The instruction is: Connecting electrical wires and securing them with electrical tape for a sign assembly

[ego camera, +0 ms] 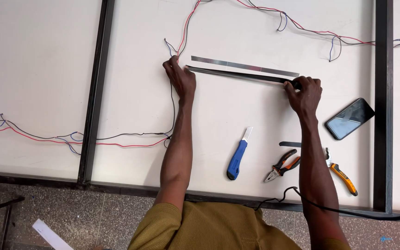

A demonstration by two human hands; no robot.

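A long thin black strip point(237, 75) lies across the white panel point(237, 28). My left hand point(179, 78) presses down on the strip's left end. My right hand point(304, 92) grips its right end, fingers curled over it. Just beyond the black strip lies a flat silver metal strip point(244, 66), nearly parallel to it and untouched.
A blue utility knife point(238, 156), black-and-orange pliers point(281, 165), a yellow-handled tool point(341, 172) and a dark phone point(350, 118) lie near the right forearm. Red, black and blue wires point(302, 28) run over the panels. Black frame bars point(95, 92) divide the surface.
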